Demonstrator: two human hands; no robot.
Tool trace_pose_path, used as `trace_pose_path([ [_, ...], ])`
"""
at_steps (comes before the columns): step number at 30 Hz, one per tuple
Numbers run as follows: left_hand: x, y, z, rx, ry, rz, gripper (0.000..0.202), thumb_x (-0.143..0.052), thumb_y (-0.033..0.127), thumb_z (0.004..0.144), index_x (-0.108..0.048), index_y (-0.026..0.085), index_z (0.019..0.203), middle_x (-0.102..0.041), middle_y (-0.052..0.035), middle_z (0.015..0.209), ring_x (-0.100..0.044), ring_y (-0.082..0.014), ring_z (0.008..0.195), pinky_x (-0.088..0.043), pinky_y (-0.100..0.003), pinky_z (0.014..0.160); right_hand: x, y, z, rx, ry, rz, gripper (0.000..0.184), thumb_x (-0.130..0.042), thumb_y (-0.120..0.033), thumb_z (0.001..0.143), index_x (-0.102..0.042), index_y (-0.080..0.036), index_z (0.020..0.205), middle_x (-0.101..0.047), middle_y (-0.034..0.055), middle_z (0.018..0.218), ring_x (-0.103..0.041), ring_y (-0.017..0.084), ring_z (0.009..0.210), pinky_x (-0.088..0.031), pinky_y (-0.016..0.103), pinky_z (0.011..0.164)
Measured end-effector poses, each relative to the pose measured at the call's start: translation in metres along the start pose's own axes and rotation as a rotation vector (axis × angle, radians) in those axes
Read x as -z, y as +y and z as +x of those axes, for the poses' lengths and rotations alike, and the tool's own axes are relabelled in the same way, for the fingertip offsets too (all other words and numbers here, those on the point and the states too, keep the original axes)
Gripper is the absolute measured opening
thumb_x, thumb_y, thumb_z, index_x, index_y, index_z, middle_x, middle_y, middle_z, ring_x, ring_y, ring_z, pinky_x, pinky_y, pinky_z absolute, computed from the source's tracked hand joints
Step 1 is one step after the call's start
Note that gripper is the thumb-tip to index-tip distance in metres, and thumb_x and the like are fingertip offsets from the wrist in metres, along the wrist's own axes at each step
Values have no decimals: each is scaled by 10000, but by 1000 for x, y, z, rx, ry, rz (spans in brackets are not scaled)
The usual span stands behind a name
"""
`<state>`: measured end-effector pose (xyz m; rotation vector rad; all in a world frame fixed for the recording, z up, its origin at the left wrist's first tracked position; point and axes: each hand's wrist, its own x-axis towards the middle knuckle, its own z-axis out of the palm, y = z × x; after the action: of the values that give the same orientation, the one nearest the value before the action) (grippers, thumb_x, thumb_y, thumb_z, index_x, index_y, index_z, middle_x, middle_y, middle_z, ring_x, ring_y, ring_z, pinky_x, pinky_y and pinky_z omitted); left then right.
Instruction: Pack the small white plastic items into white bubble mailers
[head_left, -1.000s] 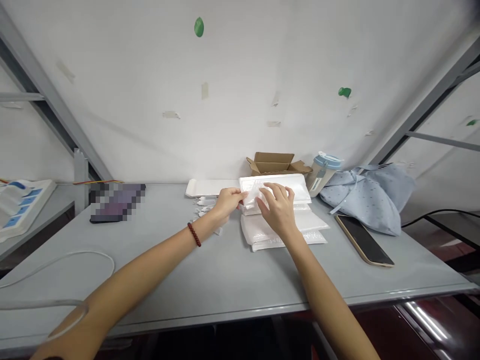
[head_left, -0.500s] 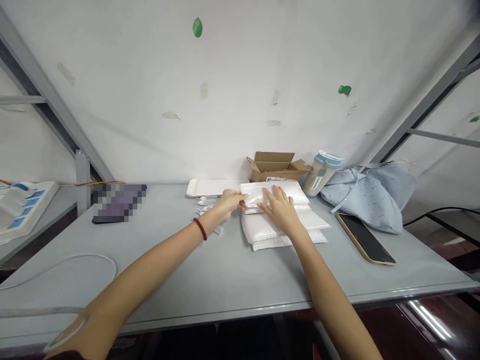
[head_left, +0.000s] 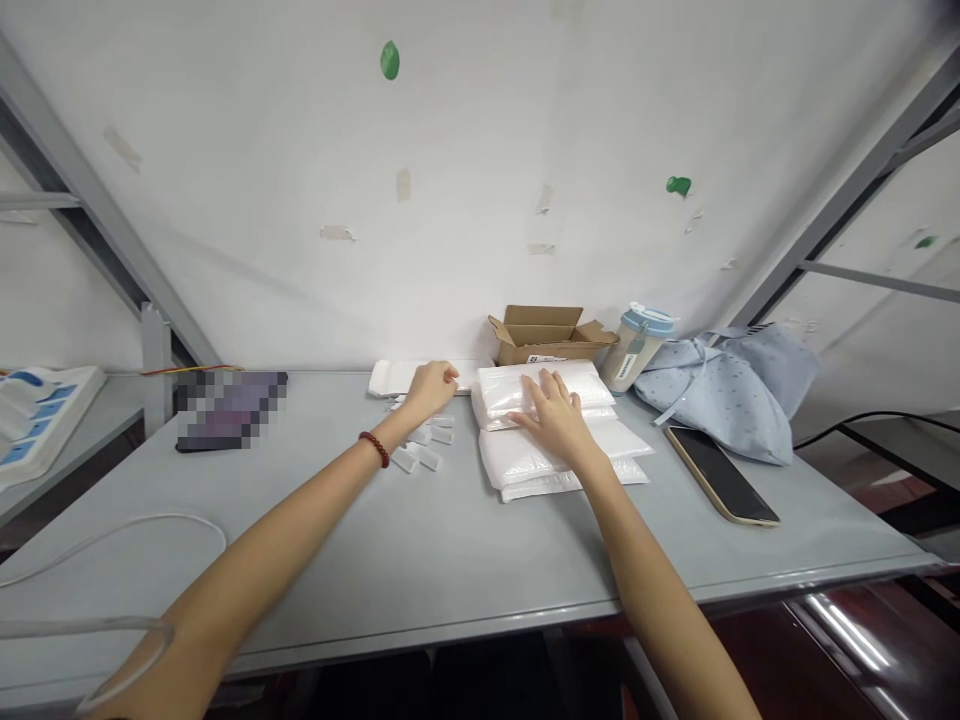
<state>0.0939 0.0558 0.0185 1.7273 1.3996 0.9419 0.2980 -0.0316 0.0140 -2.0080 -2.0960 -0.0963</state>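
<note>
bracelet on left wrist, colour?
Dark red beads on the bracelet, clearest in the head view.

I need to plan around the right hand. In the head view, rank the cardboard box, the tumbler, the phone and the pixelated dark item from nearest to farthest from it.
Measured from the right hand, which lies flat on the stack of white packets:
1. Cardboard box, just behind the hand at the wall.
2. Tumbler, behind and to the right.
3. Phone, to the right, lying flat on the table.
4. Pixelated dark item, far left.
</note>
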Motion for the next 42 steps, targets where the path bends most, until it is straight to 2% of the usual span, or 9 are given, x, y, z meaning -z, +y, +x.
trace_pose_path([
  [2,15,-11,9,-55,22,128,152,-642,73,614,-697,166,721,-699,-61,821,-619,-229,909,-461,-316,845,0,-1,-1,12,18,7,620,-456,-494,896,-309,-191,1417,-202,180,1510,-119,334,1406,-260,576,1028],
  [4,25,-22,16,-81,19,233,123,-649,105,608,-713,170,691,-705,-61,787,-628,-236,860,-467,-315,806,0,-2,-1,25,42,11,620,-485,-483,887,-322,-190,1408,-203,188,1509,-133,333,1404,-270,571,1022],
  [10,30,-42,22,-123,1,420,128,-645,201,647,-746,165,717,-713,-58,710,-629,-199,711,-462,-264,655,0,-3,-2,32,64,14,645,-574,-453,845,-352,-173,1383,-186,215,1508,-160,342,1396,-284,559,1019],
  [15,30,-43,24,-185,28,515,185,-555,142,667,-738,160,645,-708,-60,681,-617,-186,701,-452,-248,653,0,-2,-2,42,82,7,642,-637,-397,805,-373,-189,1352,-221,212,1492,-192,333,1384,-316,549,996],
  [20,34,-40,19,-252,132,585,219,-510,150,704,-724,170,659,-705,-73,758,-597,-223,837,-458,-282,742,-1,-1,-1,47,77,-11,573,-621,-323,809,-402,-185,1321,-251,212,1474,-220,323,1368,-328,540,983],
  [28,59,-40,6,-303,329,604,192,-497,188,756,-682,171,708,-679,-77,835,-568,-230,868,-447,-324,794,-4,1,0,50,50,-15,553,-563,-308,831,-374,-218,1343,-279,181,1465,-206,321,1374,-310,568,978],
  [34,67,-40,-23,-588,431,538,196,-498,204,822,-669,186,726,-667,-57,812,-557,-202,834,-453,-325,772,-2,-1,1,56,42,-11,551,-561,-302,829,-373,-217,1340,-276,189,1467,-205,333,1375,-302,588,971],
  [39,55,-40,-54,-801,477,546,201,-495,179,864,-659,194,749,-652,-49,786,-539,-187,787,-456,-330,742,-2,-2,0,54,43,-11,554,-562,-284,824,-372,-199,1337,-278,191,1463,-203,335,1376,-303,594,975],
  [42,46,-40,-67,-945,436,660,182,-491,141,870,-645,195,788,-652,-48,807,-534,-182,785,-439,-315,711,-1,-3,-1,43,35,15,562,-560,-264,822,-359,-191,1342,-264,182,1478,-182,325,1388,-285,610,992],
])
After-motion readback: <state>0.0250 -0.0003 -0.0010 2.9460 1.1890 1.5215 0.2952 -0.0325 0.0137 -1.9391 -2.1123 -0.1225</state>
